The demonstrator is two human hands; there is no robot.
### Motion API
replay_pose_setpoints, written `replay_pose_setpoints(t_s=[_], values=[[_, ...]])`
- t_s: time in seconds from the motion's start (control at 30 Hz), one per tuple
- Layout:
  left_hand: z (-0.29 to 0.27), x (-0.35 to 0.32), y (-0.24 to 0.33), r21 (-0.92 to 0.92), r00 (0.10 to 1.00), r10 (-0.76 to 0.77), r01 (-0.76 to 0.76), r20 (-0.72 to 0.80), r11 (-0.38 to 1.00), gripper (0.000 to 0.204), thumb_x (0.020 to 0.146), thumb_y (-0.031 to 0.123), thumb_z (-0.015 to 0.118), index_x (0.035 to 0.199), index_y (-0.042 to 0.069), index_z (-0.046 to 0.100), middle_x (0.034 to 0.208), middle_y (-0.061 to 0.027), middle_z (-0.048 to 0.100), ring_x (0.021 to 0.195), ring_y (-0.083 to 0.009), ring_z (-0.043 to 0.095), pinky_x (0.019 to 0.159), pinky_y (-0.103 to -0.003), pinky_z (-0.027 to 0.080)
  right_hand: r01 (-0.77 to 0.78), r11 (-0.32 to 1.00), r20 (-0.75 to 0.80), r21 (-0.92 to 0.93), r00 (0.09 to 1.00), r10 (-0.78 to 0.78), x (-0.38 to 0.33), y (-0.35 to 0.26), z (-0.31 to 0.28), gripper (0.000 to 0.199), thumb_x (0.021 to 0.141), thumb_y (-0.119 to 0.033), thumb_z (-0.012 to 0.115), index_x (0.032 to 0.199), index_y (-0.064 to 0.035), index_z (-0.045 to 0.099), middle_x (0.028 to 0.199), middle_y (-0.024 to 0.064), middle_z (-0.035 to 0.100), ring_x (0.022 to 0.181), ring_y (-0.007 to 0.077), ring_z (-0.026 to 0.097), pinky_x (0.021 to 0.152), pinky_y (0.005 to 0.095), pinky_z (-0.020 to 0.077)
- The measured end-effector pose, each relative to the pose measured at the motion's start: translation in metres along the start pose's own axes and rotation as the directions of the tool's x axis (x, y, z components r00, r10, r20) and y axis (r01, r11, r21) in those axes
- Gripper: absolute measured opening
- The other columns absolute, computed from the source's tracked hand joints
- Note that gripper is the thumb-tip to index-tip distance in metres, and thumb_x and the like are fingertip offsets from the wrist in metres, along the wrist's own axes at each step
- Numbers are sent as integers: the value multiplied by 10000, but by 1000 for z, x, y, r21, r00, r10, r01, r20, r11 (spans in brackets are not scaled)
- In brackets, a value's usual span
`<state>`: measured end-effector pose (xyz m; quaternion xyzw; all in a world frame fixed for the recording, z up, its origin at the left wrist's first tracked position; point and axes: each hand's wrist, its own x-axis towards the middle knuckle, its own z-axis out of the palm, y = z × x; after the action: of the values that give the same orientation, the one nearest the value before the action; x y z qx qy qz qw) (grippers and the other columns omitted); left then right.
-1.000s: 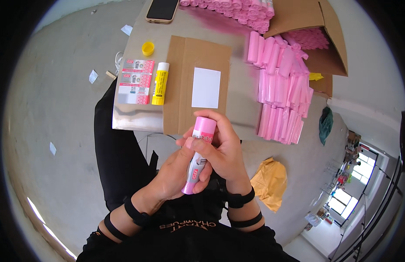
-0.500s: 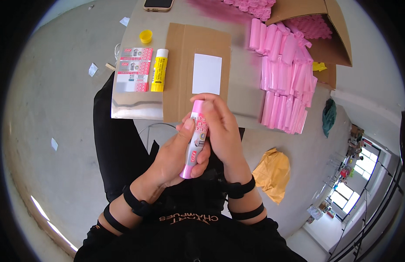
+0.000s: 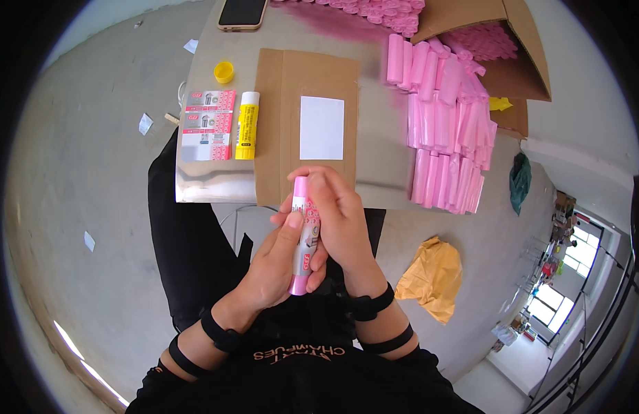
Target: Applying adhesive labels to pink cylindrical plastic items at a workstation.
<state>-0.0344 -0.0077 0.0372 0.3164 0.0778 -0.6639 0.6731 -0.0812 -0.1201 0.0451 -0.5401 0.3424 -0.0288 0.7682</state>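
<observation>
A: What's nearest?
B: A slim cylindrical roll with pink ends and a printed grey-and-pink wrapper (image 3: 305, 261), between both hands. The left hand (image 3: 270, 268) is wrapped around its lower part, thumb pressed along the side; the right hand (image 3: 341, 224) curls its fingers about the upper end.

A: And just beyond the hands?
B: A flat brown cardboard sheet (image 3: 278, 117) on the smooth grey counter (image 3: 381, 176), with a white paper rectangle (image 3: 322, 128) lying on it, ahead of the right hand's fingers.

A: Ahead of the left hand?
B: A yellow tube with a white end (image 3: 247, 127), beside the cardboard. Left of that, flat pink-and-grey printed labels (image 3: 209, 127); farther off, a round yellow cap (image 3: 223, 72).

A: Right of the right hand?
B: A heap of glossy pink rolls (image 3: 436, 124), then an open brown cardboard box (image 3: 481, 21) behind them.
</observation>
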Motion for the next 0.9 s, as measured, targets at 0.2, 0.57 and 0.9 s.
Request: replay_pose_setpoints(t_s=[0.2, 0.57, 0.9], values=[[-7, 2, 7, -20, 999, -40, 41, 16, 999, 554, 945, 559, 172, 1071, 81, 423, 628, -76, 498, 433, -185, 511, 408, -269, 433, -29, 982, 20, 188, 999, 26, 1, 4, -5, 275, 955, -214, 451, 1131, -6, 487, 870, 102, 600, 779, 160, 617, 677, 264, 510], [-15, -5, 14, -31, 985, -146, 149, 88, 988, 553, 980, 479, 217, 1060, 0, 483, 648, -53, 497, 476, -110, 438, 449, -218, 359, -42, 976, 12, 211, 999, 40, 9, -2, -13, 343, 956, -203, 449, 1244, -21, 413, 920, 118, 600, 916, 247, 640, 721, 275, 515], [-9, -1, 8, 111, 992, -90, 99, -90, 989, 547, 975, 495, 235, 991, 6, 479, 606, -47, 462, 436, -99, 374, 398, -215, 286, -11, 998, -122, 66, 992, 19, 6, 25, -3, 534, 864, -159, 622, 1284, 17, 342, 995, 115, 575, 906, 212, 630, 749, 297, 514]])
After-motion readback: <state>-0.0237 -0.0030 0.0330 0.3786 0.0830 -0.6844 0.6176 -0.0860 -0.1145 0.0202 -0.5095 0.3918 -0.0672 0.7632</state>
